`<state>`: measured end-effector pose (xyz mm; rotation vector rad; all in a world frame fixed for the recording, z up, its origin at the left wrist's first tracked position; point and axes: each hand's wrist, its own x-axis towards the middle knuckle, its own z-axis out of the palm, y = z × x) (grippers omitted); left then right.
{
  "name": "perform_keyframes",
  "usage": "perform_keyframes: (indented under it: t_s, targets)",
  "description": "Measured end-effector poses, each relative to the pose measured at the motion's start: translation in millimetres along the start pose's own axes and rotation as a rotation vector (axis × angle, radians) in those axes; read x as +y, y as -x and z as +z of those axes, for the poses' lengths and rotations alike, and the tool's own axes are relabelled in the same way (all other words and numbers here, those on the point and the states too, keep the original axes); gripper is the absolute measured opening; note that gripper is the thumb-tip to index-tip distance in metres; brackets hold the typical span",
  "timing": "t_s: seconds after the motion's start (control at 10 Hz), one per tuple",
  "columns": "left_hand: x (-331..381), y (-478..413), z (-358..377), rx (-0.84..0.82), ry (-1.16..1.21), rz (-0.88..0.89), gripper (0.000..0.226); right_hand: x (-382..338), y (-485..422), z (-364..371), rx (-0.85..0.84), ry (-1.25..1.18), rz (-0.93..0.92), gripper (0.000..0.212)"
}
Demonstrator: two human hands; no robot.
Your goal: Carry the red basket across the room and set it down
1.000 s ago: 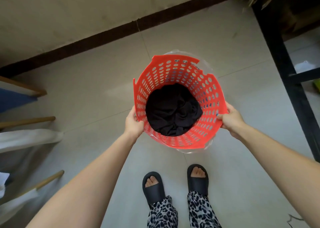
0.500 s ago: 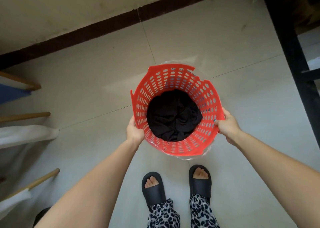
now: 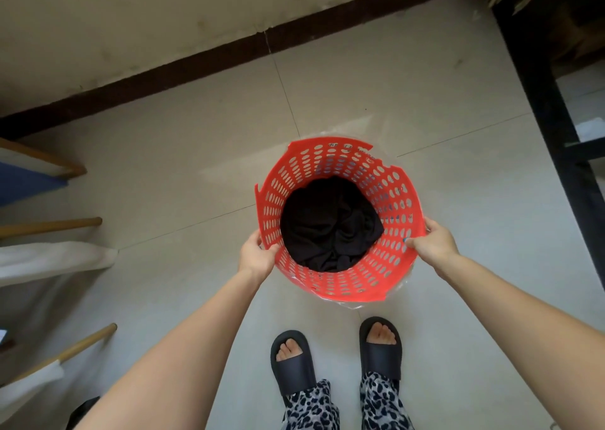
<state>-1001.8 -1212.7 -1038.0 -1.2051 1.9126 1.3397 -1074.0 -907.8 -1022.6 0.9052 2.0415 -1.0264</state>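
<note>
A round red basket (image 3: 386, 200) with a perforated wall and a chipped rim is held upright over the tiled floor, seen from above. A crumpled black cloth (image 3: 327, 226) fills its bottom. Clear plastic shows around its outside. My left hand (image 3: 257, 254) grips the rim on the left side. My right hand (image 3: 432, 243) grips the rim on the right side, thumb inside. Whether the basket's base touches the floor is hidden.
My feet in black slippers (image 3: 337, 357) stand just behind the basket. A wooden rack with white and blue cloths (image 3: 49, 256) juts in from the left. A black frame (image 3: 553, 128) runs down the right. The wall's dark skirting (image 3: 229, 59) lies ahead.
The basket and both hands have sunk lower in view and closer to my feet. The grip on the rim is the same.
</note>
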Motion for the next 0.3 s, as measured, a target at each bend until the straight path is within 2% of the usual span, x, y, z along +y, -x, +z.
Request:
perform_keyframes:
  t_s: [0.1,0.2,0.3]
  targets:
    - [8.6,11.1,-6.1,0.013,-0.058,-0.002,0.054,-8.9,14.1,-3.4,0.01,0.134,-0.061,0.058]
    - [23.0,26.5,-16.3,0.003,-0.078,0.03,0.063,-22.4,27.6,-8.3,-0.016,0.164,-0.103,0.074]
    - [41.7,45.1,-28.6,-0.026,-0.07,0.043,0.059,-39.6,41.2,-15.5,-0.043,0.15,-0.155,0.068]
